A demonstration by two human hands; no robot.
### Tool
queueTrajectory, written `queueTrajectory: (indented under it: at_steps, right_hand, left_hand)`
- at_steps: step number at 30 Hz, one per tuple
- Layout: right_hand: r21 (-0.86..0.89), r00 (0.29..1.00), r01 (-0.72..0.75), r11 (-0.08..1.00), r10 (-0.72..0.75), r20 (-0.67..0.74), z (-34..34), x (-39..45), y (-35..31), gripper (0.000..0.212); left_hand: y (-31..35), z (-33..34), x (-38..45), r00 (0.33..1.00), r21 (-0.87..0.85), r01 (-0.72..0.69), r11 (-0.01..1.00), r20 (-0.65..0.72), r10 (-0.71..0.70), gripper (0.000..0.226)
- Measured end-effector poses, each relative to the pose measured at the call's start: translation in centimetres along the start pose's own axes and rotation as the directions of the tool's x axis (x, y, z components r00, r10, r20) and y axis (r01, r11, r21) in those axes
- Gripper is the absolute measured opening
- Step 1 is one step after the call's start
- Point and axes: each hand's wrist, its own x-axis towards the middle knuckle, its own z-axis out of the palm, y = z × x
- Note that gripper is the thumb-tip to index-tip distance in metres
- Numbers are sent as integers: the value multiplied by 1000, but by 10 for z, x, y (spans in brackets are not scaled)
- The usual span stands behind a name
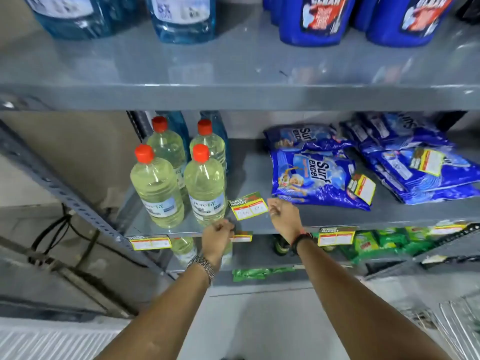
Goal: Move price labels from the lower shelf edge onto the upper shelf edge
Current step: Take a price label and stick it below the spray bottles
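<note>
A yellow, red and green price label (248, 206) hangs tilted over the middle shelf board, and my right hand (283, 216) pinches its right edge. My left hand (217, 233) is closed on the left end of another price label (242, 237) stuck on the lower shelf edge (306, 229). Two more labels sit on that edge, one at the left (150, 242) and one at the right (336, 236). The upper shelf edge (233, 97) is bare grey metal with no labels on it.
Several pale yellow bottles with red caps (205, 183) stand just left of the held label. Blue detergent packs (317, 178) lie to the right. Blue bottles (311, 19) stand on the top shelf. Green packs (376, 242) fill the shelf below.
</note>
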Motion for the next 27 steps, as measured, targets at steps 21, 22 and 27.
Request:
queueTrajectory:
  at_steps: [21,22,27]
  right_hand:
    - [278,980,-174,945,138,142,21,55,9,40]
    - [295,984,-168,941,141,112,22,55,9,36]
    - [295,991,-132,946,121,57,17,50,6,21]
  left_hand:
    - [-7,23,26,990,-138,93,986,-94,-107,21]
    - [-8,22,25,990,-125,89,988,-99,-101,20]
    - [-12,7,15,994,-119,83,989,-66,-91,14]
